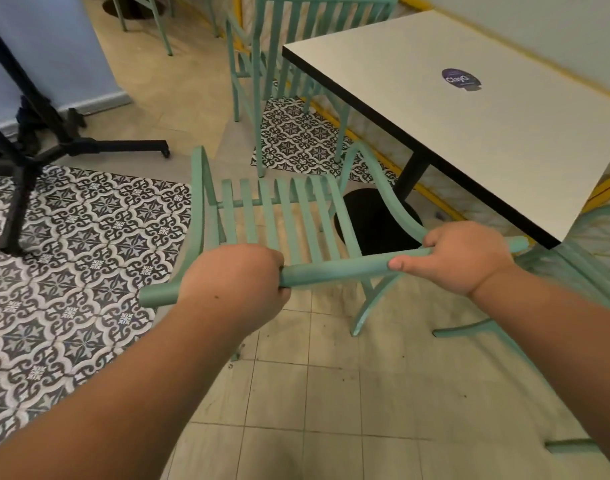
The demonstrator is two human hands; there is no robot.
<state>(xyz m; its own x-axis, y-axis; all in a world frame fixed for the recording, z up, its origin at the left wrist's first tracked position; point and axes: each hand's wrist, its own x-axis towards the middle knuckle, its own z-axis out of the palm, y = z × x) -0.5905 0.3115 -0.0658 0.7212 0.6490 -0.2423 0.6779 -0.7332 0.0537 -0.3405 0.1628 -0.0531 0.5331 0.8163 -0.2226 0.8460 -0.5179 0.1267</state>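
A mint-green metal armchair (279, 216) with a slatted seat stands in front of me, its back towards me. My left hand (232, 282) grips the left part of the round top rail (334, 270). My right hand (466, 258) grips the same rail further right, thumb under it. The chair sits beside the corner of a white table (469, 133) with a black edge, to the right.
A second green chair (282, 74) stands beyond the table's far corner. Part of another green chair (573, 306) is at my right. A black table base (36, 147) stands at the left on patterned tiles. The table's round black foot (376, 223) lies under it.
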